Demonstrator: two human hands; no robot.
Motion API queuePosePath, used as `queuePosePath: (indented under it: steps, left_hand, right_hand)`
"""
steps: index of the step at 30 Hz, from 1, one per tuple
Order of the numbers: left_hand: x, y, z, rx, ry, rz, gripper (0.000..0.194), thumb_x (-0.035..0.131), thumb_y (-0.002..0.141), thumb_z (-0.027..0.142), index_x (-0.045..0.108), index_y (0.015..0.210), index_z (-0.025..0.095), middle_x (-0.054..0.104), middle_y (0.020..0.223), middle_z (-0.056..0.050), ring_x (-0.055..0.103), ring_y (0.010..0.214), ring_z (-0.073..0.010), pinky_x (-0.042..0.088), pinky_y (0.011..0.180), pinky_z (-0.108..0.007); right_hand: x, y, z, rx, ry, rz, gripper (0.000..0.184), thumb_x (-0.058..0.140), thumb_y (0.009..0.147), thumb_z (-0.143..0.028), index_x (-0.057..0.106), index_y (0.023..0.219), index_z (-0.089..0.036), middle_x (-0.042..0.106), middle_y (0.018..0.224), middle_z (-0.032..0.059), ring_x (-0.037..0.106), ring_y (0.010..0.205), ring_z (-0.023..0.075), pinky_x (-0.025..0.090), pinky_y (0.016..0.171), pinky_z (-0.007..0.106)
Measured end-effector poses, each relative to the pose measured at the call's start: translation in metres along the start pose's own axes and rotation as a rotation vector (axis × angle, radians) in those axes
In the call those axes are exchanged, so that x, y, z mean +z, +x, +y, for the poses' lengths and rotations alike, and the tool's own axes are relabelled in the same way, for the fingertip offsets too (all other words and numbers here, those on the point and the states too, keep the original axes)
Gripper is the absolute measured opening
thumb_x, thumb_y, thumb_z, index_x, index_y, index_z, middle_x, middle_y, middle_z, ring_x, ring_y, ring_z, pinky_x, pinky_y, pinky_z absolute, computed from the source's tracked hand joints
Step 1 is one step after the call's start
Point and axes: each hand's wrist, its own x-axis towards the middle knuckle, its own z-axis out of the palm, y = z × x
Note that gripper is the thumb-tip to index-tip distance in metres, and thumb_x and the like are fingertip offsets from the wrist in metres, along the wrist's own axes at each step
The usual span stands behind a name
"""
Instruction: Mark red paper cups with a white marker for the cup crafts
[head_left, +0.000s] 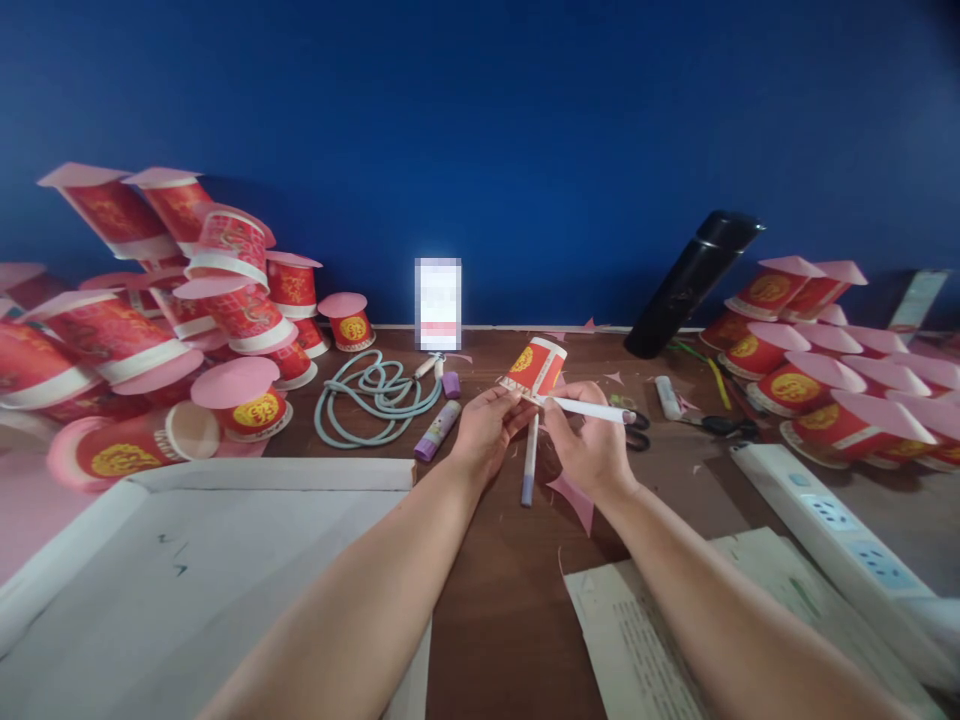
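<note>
A red paper cup (534, 368) with a gold emblem lies tilted between my hands in the middle of the table. My left hand (486, 428) is closed on its white-patterned rim from the left. In my right hand (598, 440) a white marker pen (589, 409) is gripped, pointing left with its tip end at the cup's rim. My right fingertips are close to the rim; whether they touch it I cannot tell. Below the cup lies a second pale stick, perhaps another pen (529, 465). Scissor handles (637, 430) show beyond my right hand.
Stacked red cups with pink paper discs stand at left (255, 400) and right (806, 385). A coiled cable (375, 400), purple glue stick (437, 430), lit phone (438, 305), leaning black flask (690, 285), power strip (840, 520), white box lid (247, 560) and pink scraps (574, 503) surround my hands.
</note>
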Motion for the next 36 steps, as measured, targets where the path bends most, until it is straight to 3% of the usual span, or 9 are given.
queuePosePath:
  steps: [5, 12, 36]
  left_hand:
    - [-0.0019, 0.002, 0.0002, 0.028, -0.051, 0.021, 0.003, 0.061, 0.075, 0.01, 0.06, 0.078, 0.01, 0.066, 0.079, -0.007, 0.064, 0.072, -0.012, 0.052, 0.08, -0.028]
    - [-0.0007, 0.0009, 0.0013, 0.032, -0.053, 0.029, 0.005, 0.058, 0.077, 0.011, 0.06, 0.081, 0.01, 0.067, 0.078, -0.007, 0.064, 0.069, -0.0116, 0.053, 0.077, -0.028]
    - [0.0001, 0.0003, 0.0005, 0.008, -0.004, 0.013, 0.005, 0.055, 0.08, 0.01, 0.06, 0.079, 0.01, 0.066, 0.073, -0.006, 0.064, 0.066, -0.0109, 0.052, 0.073, -0.025]
  right_hand:
    - [0.0014, 0.0007, 0.0004, -0.035, 0.109, 0.049, 0.013, 0.054, 0.086, -0.029, 0.056, 0.095, -0.02, 0.061, 0.09, 0.0039, 0.06, 0.084, 0.0176, 0.048, 0.076, 0.032]
    - [0.0026, -0.0002, -0.0002, -0.086, 0.116, 0.043, 0.012, 0.055, 0.085, -0.026, 0.057, 0.095, -0.021, 0.061, 0.09, 0.004, 0.06, 0.086, 0.0182, 0.047, 0.079, 0.033]
    - [0.0021, -0.0022, -0.0004, -0.105, -0.055, 0.013, 0.008, 0.055, 0.084, -0.028, 0.057, 0.088, -0.021, 0.062, 0.081, 0.0022, 0.059, 0.075, 0.0167, 0.046, 0.069, 0.03]
